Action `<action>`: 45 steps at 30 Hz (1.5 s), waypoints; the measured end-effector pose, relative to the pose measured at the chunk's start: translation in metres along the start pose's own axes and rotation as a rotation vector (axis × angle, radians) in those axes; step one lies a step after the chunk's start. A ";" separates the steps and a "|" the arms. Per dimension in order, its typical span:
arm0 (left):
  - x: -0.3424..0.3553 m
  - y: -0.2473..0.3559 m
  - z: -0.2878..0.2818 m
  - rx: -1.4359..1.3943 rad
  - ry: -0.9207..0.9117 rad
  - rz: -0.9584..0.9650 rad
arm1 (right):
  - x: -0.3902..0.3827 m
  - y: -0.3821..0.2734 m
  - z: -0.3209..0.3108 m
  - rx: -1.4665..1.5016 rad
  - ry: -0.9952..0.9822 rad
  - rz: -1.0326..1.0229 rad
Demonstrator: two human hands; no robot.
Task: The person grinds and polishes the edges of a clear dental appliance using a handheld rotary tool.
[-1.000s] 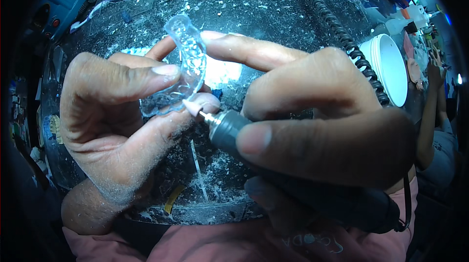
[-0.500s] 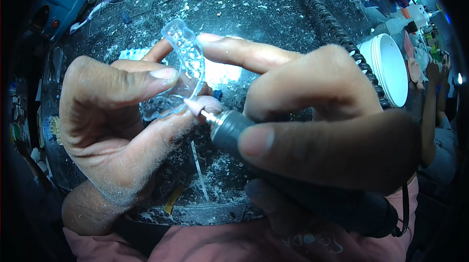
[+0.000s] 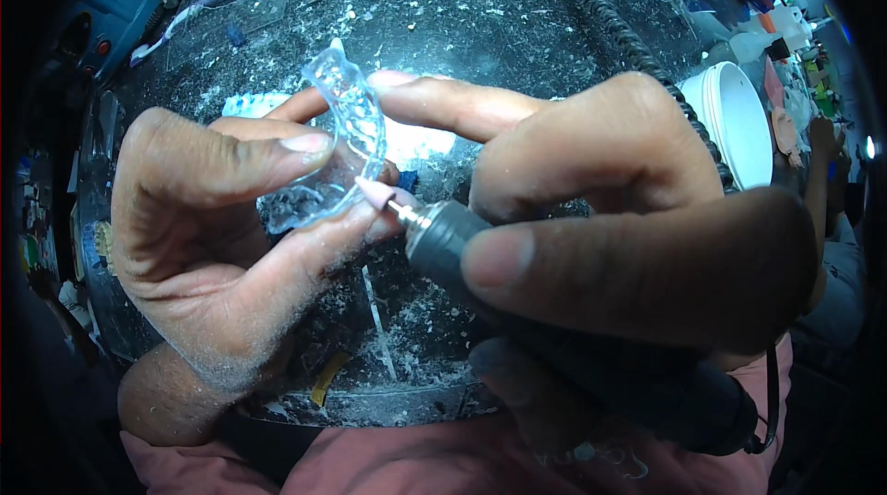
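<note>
My left hand (image 3: 222,227) pinches a clear plastic dental aligner (image 3: 358,121) between thumb and fingers, its curved arch turned toward the right. White dust coats the heel of this hand. My right hand (image 3: 601,209) is wrapped round a black rotary handpiece (image 3: 445,241), thumb along its front. A pink cone-shaped grinding bit (image 3: 377,193) sits in the handpiece, its tip at the aligner's lower edge; I cannot tell whether it touches. The outstretched right index finger rests against the aligner's upper edge.
White shavings cover the dark tabletop (image 3: 443,33). A white bucket (image 3: 739,126) stands at the right beside a coiled black cord (image 3: 619,24). At the far left are a toothbrush (image 3: 199,10) and a blue machine (image 3: 120,6). Another person's arm (image 3: 818,190) shows at the right edge.
The handpiece and my right hand have shifted slightly right. The aligner has tilted a little in my left hand, and the bit's tip has moved slightly up along its edge.
</note>
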State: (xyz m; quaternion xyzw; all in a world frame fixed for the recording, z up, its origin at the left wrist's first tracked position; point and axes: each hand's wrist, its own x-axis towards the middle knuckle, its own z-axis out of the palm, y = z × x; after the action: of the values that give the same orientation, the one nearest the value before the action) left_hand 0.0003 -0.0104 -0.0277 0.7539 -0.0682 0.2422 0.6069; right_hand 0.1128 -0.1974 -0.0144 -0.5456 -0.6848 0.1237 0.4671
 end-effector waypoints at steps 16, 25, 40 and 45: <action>0.009 0.011 -0.006 0.079 -0.122 0.020 | -0.005 -0.002 0.004 -0.016 0.027 -0.001; 0.005 0.010 -0.010 0.191 -0.134 0.118 | -0.002 0.000 0.011 -0.004 0.052 -0.004; 0.017 0.025 -0.015 0.371 -0.334 0.209 | 0.000 -0.008 0.005 -0.029 0.054 0.038; 0.016 0.021 -0.009 0.453 -0.276 0.311 | 0.002 -0.015 -0.003 -0.021 0.070 0.088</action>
State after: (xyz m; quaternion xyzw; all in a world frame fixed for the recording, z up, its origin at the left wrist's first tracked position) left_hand 0.0028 -0.0042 -0.0006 0.8763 -0.2090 0.2364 0.3640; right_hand 0.1055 -0.2024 -0.0013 -0.5842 -0.6446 0.1178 0.4788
